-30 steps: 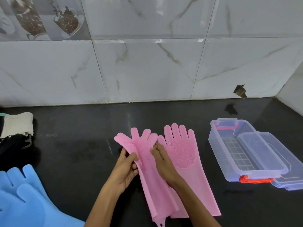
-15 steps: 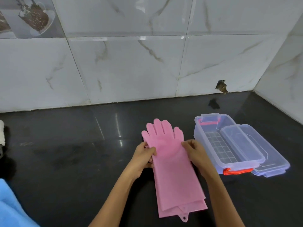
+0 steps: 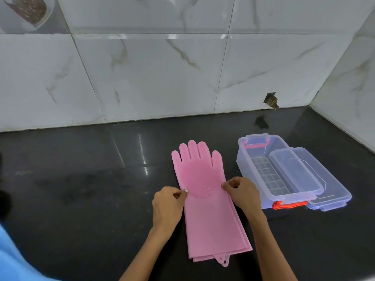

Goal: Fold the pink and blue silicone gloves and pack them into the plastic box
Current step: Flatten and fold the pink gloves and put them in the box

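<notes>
Evidently soft and floppy, the stacked pink gloves [image 3: 205, 199] lie flat on the surface [image 3: 81, 189]; left hand [image 3: 168, 205] and right hand [image 3: 241, 193] pinch opposite edges at mid-length, a sound hold for folding.

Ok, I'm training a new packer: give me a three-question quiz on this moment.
1. True or false: the pink gloves lie stacked, fingers toward the wall.
2. Where is the plastic box relative to the gloves? A) right B) left
3. What does each hand pinch?

Key: 1 true. 2 A. 3 The left hand and right hand each pinch a side edge of the gloves, near the palm.
</notes>
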